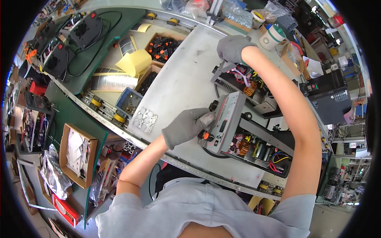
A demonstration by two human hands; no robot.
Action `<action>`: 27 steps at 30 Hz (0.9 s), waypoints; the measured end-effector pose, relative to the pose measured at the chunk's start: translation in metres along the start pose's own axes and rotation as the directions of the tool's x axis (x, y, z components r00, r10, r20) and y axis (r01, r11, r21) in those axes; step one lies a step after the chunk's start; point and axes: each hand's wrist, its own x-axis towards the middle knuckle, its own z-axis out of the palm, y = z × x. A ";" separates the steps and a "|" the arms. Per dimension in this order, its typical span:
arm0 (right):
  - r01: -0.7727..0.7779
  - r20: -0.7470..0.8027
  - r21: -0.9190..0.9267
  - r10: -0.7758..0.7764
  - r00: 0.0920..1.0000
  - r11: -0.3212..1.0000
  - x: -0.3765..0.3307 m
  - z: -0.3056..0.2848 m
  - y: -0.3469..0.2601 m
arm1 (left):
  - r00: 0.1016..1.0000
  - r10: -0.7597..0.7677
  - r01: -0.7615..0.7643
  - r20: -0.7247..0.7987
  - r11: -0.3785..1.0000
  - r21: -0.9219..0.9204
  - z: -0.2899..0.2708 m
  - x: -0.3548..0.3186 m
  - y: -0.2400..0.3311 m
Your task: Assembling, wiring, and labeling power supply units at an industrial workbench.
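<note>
A grey bench instrument (228,119) with its cover off sits on the worktop, its front panel turned to the left. My left hand (186,126), in a grey glove, is closed against that panel, between a black knob (213,105) and an orange-capped knob (206,137). What its fingertips pinch is hidden. Circuit parts, a copper coil (243,148) and coloured wires show inside the housing. My right hand (234,48), also gloved, is curled at the far end of a second opened unit (250,88). Its fingers are bent, and what they hold is out of sight.
Left of the worktop (186,63) are a box of black and orange knobs (162,48), a blue bin of small screws (129,100) and a yellow sheet (137,62). A white disc-patterned piece (145,119) lies by the near edge. A white-green cup (272,37) stands far right.
</note>
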 end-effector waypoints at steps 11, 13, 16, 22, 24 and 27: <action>0.249 0.033 0.323 -0.274 0.961 0.913 0.007 0.007 0.006 | 0.999 0.050 -0.047 -0.012 0.981 0.190 -0.004 -0.014 -0.007; 0.293 -0.021 0.223 -0.296 0.955 0.930 0.004 0.010 0.003 | 0.998 0.055 -0.052 -0.011 0.980 0.194 -0.005 -0.016 -0.015; 0.315 -0.172 0.178 -0.285 0.943 0.932 -0.004 0.019 0.002 | 0.998 0.055 -0.050 -0.023 0.984 0.173 -0.004 -0.023 -0.027; 0.247 -0.227 0.087 -0.222 0.948 0.965 -0.009 0.036 0.000 | 0.988 -0.153 0.135 -0.010 0.894 -0.427 -0.017 -0.027 -0.031; 0.259 -0.339 0.117 -0.207 0.918 0.959 -0.015 0.047 0.003 | 0.993 -0.115 0.078 0.007 0.626 -0.776 -0.019 -0.016 -0.053; 0.289 -0.377 0.135 -0.220 0.900 0.948 -0.028 0.048 0.000 | 0.984 -0.178 0.056 -0.026 0.441 -0.896 -0.033 0.002 -0.071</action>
